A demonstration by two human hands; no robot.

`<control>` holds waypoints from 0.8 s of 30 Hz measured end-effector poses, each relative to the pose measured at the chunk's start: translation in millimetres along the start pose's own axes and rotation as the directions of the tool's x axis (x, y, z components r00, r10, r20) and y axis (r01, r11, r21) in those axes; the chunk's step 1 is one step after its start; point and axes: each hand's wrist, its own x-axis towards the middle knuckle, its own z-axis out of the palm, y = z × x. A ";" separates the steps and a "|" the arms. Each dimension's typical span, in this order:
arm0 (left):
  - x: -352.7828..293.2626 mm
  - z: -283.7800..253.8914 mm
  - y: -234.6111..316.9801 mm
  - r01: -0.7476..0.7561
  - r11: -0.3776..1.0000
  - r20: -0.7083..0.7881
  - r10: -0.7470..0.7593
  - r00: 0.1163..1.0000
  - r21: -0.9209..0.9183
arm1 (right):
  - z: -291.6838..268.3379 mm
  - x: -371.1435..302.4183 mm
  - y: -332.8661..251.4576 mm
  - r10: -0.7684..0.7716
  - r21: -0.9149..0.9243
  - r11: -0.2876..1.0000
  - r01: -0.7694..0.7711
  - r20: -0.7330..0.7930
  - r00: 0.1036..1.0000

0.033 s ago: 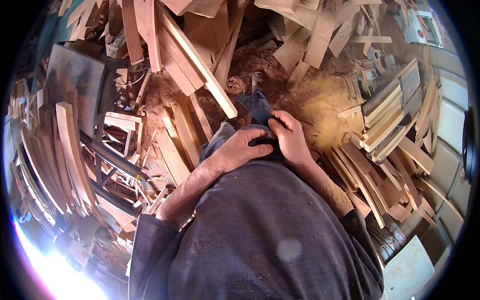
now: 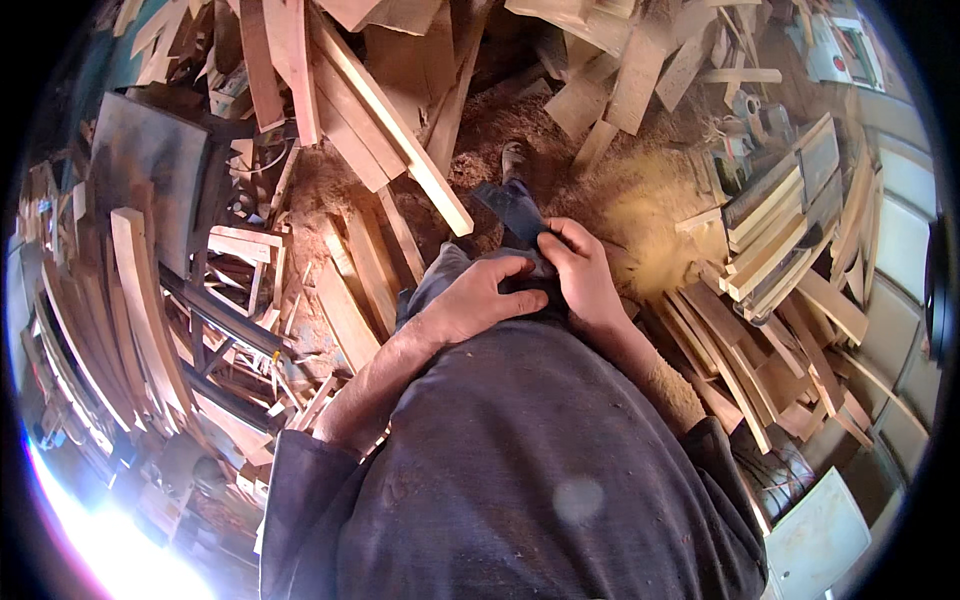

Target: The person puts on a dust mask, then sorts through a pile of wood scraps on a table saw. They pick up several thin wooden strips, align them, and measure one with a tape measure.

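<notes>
Both my hands meet in front of my waist, at the lower edge of my dark shirt (image 2: 520, 450). My right hand (image 2: 580, 272) has thumb and forefinger bent together on a dark blue strip (image 2: 515, 208), which looks like cloth and sticks out away from me. Just to its left, my left hand (image 2: 475, 300) curls thumb and forefinger onto dark cloth (image 2: 535, 268) at the waist, a small gap showing between them. Its other fingers are hidden. Beyond the strip, one shoe (image 2: 514, 160) shows on the sawdust-covered floor (image 2: 480, 130).
Loose boards (image 2: 395, 135) lie ahead, one ending close to my hands. Stacked wooden strips (image 2: 765, 235) stand at the right, above more planks (image 2: 725, 350). At the left are upright boards (image 2: 140, 280) and a dark flat panel (image 2: 150, 165). Yellow sawdust (image 2: 650, 235) is heaped right of my hands.
</notes>
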 end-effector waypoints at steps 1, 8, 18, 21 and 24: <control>-0.2 0.8 1.5 -0.031 0.995 0.015 0.029 0.999 0.092 | 1.1 -0.5 -2.1 0.037 0.138 0.990 -0.035 -0.008 0.999; 6.2 -2.4 8.4 0.068 0.968 -0.004 -0.069 0.998 0.239 | -37.9 -16.0 -12.6 0.175 0.077 0.982 -0.173 -0.020 0.984; 2.8 -32.6 24.7 -0.150 0.690 -0.105 0.313 0.944 0.708 | -92.2 -89.0 23.5 -0.016 -0.440 0.897 0.042 0.064 0.998; 3.8 -38.2 37.6 0.040 0.839 -0.078 0.003 0.997 0.543 | -87.8 -91.4 19.7 -0.082 -0.502 0.859 0.095 0.047 0.995; 7.3 -28.0 49.3 0.096 0.900 0.028 -0.119 0.993 0.426 | -88.8 -91.6 12.2 -0.134 -0.582 0.789 0.199 0.154 0.979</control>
